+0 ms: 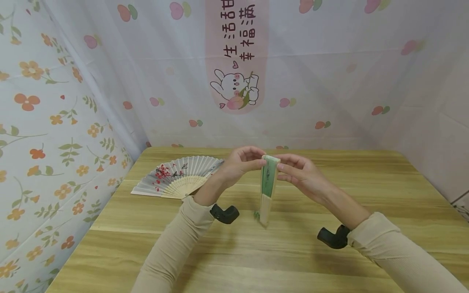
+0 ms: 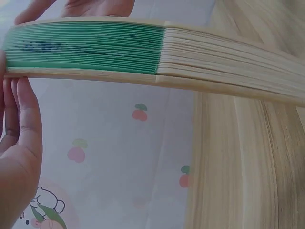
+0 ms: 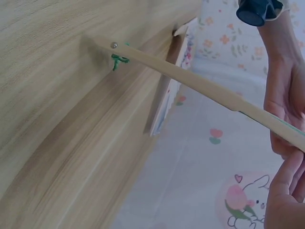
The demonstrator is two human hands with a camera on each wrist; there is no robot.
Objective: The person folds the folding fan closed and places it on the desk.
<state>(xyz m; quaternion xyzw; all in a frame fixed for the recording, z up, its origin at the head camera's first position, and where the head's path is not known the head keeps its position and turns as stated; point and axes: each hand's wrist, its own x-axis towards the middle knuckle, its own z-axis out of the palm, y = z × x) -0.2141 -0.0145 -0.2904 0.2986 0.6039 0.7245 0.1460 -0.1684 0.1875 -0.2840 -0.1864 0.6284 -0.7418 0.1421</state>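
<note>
A green folding fan [image 1: 269, 179], nearly closed, stands upright between the two hands with its pivot end down at the table. My left hand [image 1: 239, 162] pinches the left side of its top end between thumb and fingers. On the other side, my right hand [image 1: 304, 175] pinches the top edge likewise. The left wrist view shows the stacked green folds [image 2: 90, 46] and pale ribs [image 2: 224, 59] slightly spread. A metal rivet [image 3: 114, 45] and a small green tassel [image 3: 119, 59] are at the lower end.
A white folding fan [image 1: 179, 175] with red blossoms lies spread at the back left of the wooden table [image 1: 234, 252]. Behind the table hangs a patterned curtain [image 1: 329, 81]; a floral one [image 1: 55, 142] hangs on the left.
</note>
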